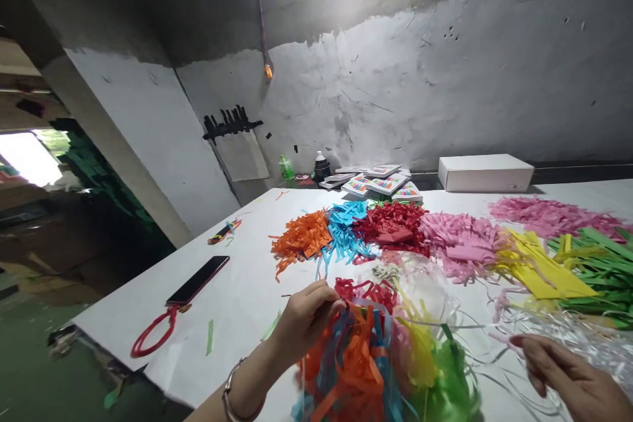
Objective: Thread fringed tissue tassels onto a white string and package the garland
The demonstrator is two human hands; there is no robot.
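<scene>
My left hand (pixel 309 320), fingers pinched, holds the upper end of a multicoloured bunch of paper tassels (pixel 359 359). Orange, blue, yellow, green and red strips hang from it near the table's front edge. A thin pale string (pixel 459 326) runs rightward from the bunch. Its other end is between the thumb and finger of my right hand (pixel 568 366), which is closed. Loose white string (pixel 558 333) lies in a tangle beside that hand. Just behind the bunch lies a clear plastic bag (pixel 420 277).
Piles of orange (pixel 304 234), blue (pixel 349 227), red (pixel 395 224), pink (pixel 462 244), yellow (pixel 544 270) and green (pixel 598 277) paper fringe cross the table. Behind are printed packs (pixel 380 181) and a white box (pixel 484 173). A phone (pixel 198 280) with a red strap lies left.
</scene>
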